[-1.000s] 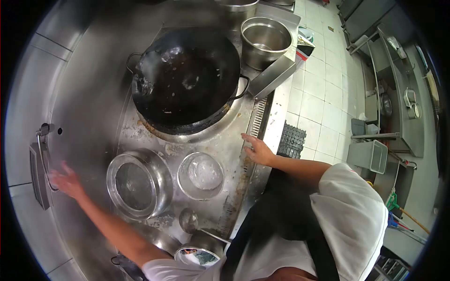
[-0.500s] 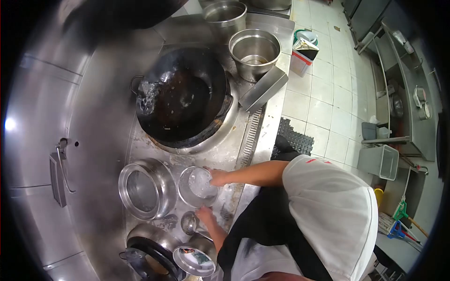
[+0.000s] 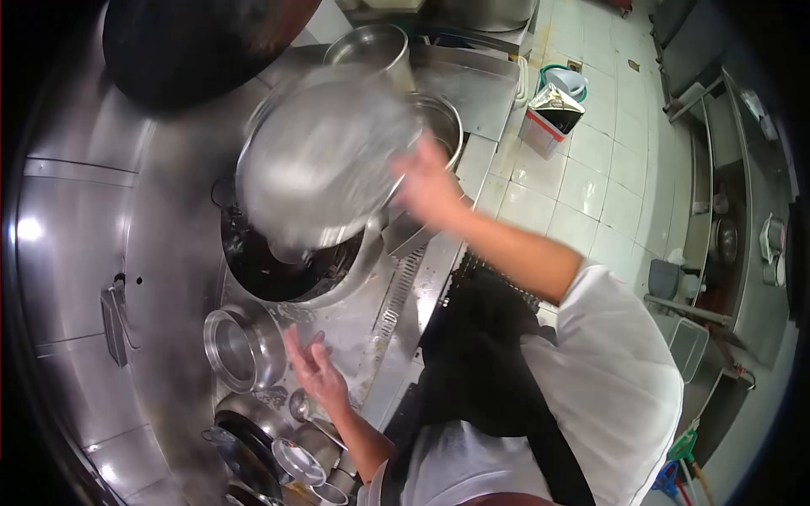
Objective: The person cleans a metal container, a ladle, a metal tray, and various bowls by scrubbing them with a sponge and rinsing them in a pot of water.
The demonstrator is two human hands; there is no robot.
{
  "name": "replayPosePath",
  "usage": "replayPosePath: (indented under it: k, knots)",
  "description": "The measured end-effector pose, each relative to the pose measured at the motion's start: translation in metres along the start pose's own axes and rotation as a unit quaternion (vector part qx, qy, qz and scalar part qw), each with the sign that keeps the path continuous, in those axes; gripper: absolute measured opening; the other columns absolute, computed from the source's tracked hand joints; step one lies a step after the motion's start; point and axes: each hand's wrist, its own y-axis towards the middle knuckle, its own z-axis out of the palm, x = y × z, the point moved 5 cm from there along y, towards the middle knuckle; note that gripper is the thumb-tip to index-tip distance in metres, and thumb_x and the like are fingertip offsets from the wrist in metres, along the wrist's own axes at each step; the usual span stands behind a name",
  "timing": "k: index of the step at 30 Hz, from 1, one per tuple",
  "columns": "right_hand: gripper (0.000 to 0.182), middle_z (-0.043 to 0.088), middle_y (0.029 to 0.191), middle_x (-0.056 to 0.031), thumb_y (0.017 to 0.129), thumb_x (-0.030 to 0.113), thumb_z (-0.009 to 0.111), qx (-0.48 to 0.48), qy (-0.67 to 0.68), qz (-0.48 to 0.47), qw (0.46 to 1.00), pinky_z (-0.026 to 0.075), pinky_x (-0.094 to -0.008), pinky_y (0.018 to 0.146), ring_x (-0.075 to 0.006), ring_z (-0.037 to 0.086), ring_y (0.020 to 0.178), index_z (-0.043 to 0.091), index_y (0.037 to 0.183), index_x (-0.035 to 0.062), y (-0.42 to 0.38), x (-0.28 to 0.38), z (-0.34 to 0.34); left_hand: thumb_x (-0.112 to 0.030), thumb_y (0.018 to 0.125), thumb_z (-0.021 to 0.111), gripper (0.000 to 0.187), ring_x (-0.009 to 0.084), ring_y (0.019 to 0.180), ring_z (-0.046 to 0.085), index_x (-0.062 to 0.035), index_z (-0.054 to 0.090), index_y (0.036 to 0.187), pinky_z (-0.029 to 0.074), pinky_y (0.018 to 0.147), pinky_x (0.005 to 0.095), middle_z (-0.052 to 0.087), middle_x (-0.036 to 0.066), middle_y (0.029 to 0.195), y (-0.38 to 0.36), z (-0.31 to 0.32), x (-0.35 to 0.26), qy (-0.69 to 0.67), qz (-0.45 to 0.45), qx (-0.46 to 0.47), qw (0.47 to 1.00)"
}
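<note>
In the head view, my right hand (image 3: pixel 426 190) is closed on the right side of a round steel pot (image 3: pixel 329 160), raised and tilted over the black wok (image 3: pixel 278 270). Motion smears the pot, and it hides much of the wok. My left hand (image 3: pixel 316 367) is in the air with fingers spread, holding nothing. Beyond its fingertips stands a wide steel pot (image 3: pixel 266 350) with a round opening. A ladle (image 3: pixel 299 405) lies just below that hand.
Two steel pots, one at the back (image 3: pixel 371 42) and one partly covered (image 3: pixel 451 126), stand beyond the wok. A large dark pan (image 3: pixel 194 51) looms at upper left. Near my left forearm are a small steel lid (image 3: pixel 299 461) and dark pans (image 3: pixel 245 455). Floor bins (image 3: pixel 544 131) stand to the right.
My right hand has lifted the pot of foamy liquid off the counter and swung it up over the wok. My left hand has come away from beside that pot, its fingers opening.
</note>
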Motion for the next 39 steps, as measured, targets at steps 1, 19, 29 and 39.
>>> replayPosePath:
  k: [1,19,29,39]
  knots:
    - [0.053,0.056,0.111,-0.0121,0.091,0.019,0.056,-0.035,0.021,0.014,0.999,0.053,-0.0306,0.057,-0.0203,0.061,0.070,0.030,0.136,0.0100,0.028,0.007,-0.040,-0.011,0.097,0.050,0.049,0.0216,0.097,0.065,-0.0002,0.036,0.143,0.053,0.070,0.0282,0.054,0.020,0.131,-0.005,0.006,0.001,-0.003,-0.022,0.008,1.000]
    - [0.038,0.063,0.107,-0.0164,0.086,0.027,0.063,0.108,-0.725,-0.055,0.678,0.054,-0.0434,0.079,-0.0322,0.064,0.096,0.055,0.110,0.0001,0.326,-0.136,-0.339,-0.018,0.092,0.060,0.028,0.0336,0.100,0.064,-0.0009,0.064,0.113,0.049,0.089,0.0374,0.066,0.019,0.111,-0.097,0.000,0.052,0.173,-0.147,-0.066,0.972]
    - [0.034,0.063,0.093,-0.0173,0.091,0.032,0.058,-0.331,-0.171,-0.097,0.923,0.052,-0.0371,0.076,-0.0272,0.063,0.082,0.058,0.102,-0.0007,0.152,-0.140,-0.268,-0.032,0.090,0.060,0.030,0.0340,0.096,0.065,-0.0067,0.070,0.104,0.052,0.082,0.0404,0.067,0.016,0.110,-0.166,-0.080,0.130,0.269,-0.304,-0.157,0.900]
    - [0.025,0.057,0.105,-0.0110,0.098,0.011,0.051,0.160,-0.298,-0.201,0.919,0.046,-0.0295,0.084,-0.0171,0.054,0.093,0.053,0.117,-0.0041,-0.098,-0.199,0.045,-0.029,0.082,0.060,0.033,0.0361,0.089,0.063,0.0014,0.062,0.096,0.049,0.083,0.0459,0.063,0.018,0.098,-0.268,-0.239,0.350,0.518,-0.462,-0.173,0.698]
